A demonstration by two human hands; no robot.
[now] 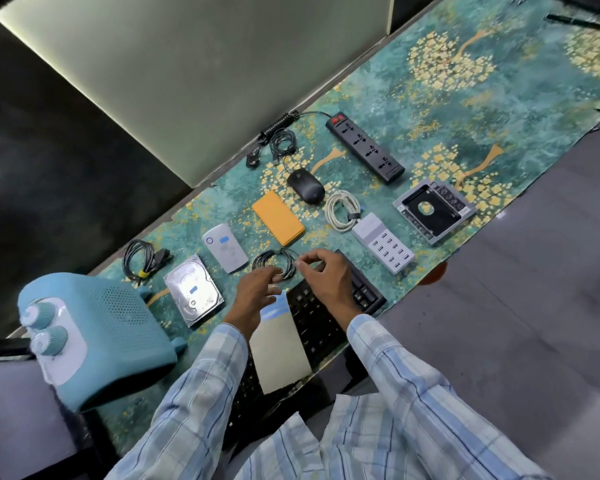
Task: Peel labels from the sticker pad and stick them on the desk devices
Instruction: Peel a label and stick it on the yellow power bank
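Sticker pad (281, 355) lies across keyboard (326, 317), handy for peeling. Just past keyboard's far edge, over cable coil (267, 263): left hand (257, 294) loose, fingers spread, probably steadying. Right hand (326, 277) pinches thumb to forefinger; what it holds is too small to tell. Hard drive (187, 282), left of keyboard, already labelled.

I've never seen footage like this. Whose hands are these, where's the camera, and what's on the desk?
No robot here: a person wears a camera on the head, looking down at their hands. The right hand pinches the edge of a coiled black cable; the left hand touches it, grip unclear. Below them a sticker pad lies on a black keyboard. On the patterned mat sit a hard drive and white remote-like device, both bearing blue labels, plus a flat orange device, mouse and power strip.
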